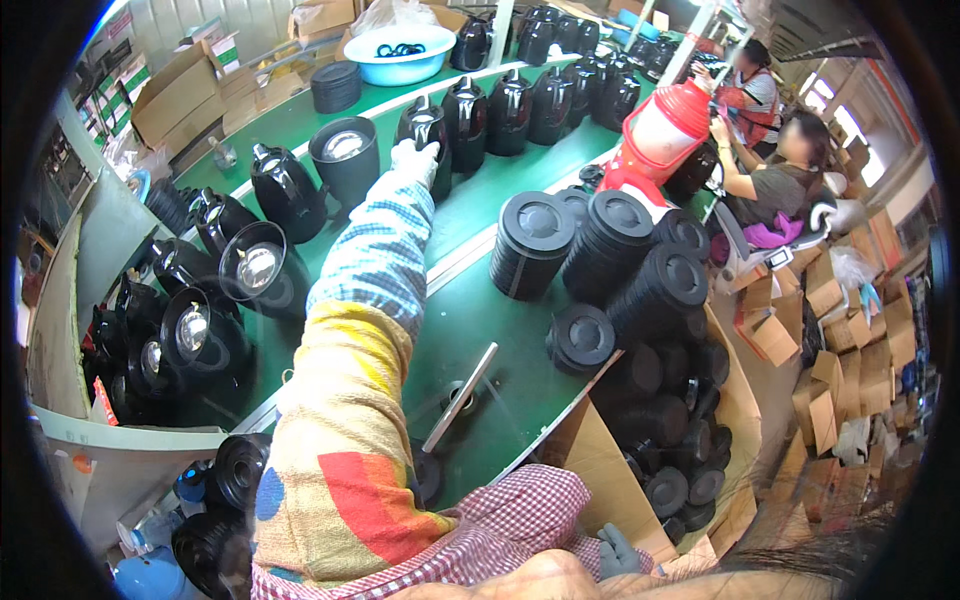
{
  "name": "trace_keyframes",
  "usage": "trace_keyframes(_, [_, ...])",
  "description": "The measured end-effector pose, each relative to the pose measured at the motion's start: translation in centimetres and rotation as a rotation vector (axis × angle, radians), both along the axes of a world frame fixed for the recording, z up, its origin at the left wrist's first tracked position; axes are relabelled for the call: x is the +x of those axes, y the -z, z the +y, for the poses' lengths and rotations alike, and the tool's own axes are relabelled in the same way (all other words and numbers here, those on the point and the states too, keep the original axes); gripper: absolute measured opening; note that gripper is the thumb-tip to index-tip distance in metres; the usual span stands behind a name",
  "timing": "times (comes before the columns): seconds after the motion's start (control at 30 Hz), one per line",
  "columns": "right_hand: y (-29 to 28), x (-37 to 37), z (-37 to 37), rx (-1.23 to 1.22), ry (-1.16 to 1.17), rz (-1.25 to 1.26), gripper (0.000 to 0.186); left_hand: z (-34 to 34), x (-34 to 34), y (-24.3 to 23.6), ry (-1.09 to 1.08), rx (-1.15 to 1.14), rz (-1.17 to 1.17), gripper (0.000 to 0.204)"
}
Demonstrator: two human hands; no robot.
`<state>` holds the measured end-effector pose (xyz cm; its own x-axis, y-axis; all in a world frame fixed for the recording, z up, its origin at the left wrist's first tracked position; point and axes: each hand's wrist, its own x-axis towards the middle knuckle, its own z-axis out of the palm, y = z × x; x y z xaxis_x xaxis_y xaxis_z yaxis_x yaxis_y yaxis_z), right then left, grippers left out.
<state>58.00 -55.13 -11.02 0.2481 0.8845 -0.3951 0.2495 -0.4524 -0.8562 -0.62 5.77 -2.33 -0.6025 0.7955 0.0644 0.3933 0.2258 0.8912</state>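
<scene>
My left hand [413,160], in a pale glove at the end of a long patterned sleeve, has its fingers closed on the top of a glossy black jug [428,122] in a row of similar jugs [508,110]. Just left of it stands an open black jug body [343,160] with a shiny interior. More black jugs [285,195] stand at the left, several with open tops. My right hand [615,550], in a grey glove, is low at the bottom right beside a cardboard box, fingers loosely extended with nothing visible in them.
Stacked black lids [534,235] and a red-and-white container [668,130] stand on the green bench [475,395]. A box of black parts [730,420] is at right. A blue basin [395,65] sits behind. Two co-workers [775,175] work at upper right among cardboard boxes [830,380].
</scene>
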Motion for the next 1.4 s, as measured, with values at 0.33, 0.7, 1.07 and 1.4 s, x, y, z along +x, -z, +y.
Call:
trace_keyframes(0.33, [2.1, 0.6, 0.5, 0.074, 0.016, 0.058, 0.042, -11.0, -7.7, -4.2, -0.145, -0.198, 1.048, 0.058])
trace_keyframes(0.7, [-5.6, 0.7, -0.6, 0.193, -0.068, -0.105, 0.042, -29.8, 1.1, -17.4, 0.421, 0.498, 1.059, 0.028])
trace_keyframes(1.07, [-22.2, -8.2, 4.3, 0.611, -0.292, 0.083, 0.063, -52.4, 27.4, -15.2, 1.209, 0.759, 0.733, 0.03])
trace_keyframes(1.4, [-9.7, 2.2, -3.9, 0.337, -0.412, 0.594, 0.064, -60.0, 33.9, -10.1, 1.805, 0.678, 0.582, 0.044])
